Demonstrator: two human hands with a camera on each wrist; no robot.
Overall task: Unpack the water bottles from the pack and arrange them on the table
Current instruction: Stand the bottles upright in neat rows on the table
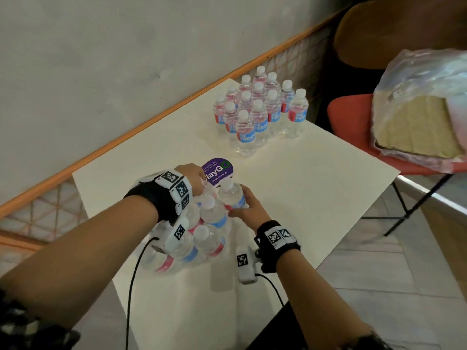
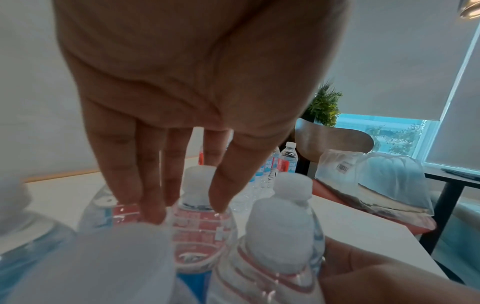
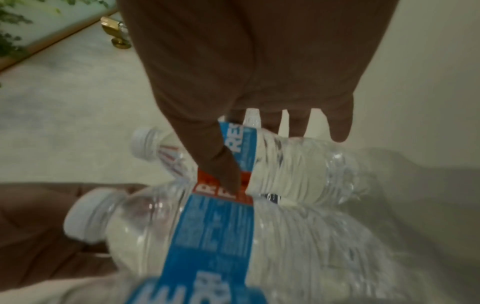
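The right hand (image 1: 249,204) curls its fingers (image 3: 221,164) around one water bottle (image 1: 231,193) at the pack (image 1: 192,233)'s edge. Beside them, the left hand (image 1: 193,179) rests straight fingers (image 2: 150,193) on the packed bottles' shoulders. Beyond both, unpacked bottles (image 1: 257,112) stand clustered on the worktop (image 1: 316,178).

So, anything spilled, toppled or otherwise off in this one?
Nothing spilled or toppled. The unpacked bottles stand upright in a cluster at the table's far corner. The right hand grips a tilted bottle coming out of the pack, which the left hand steadies.
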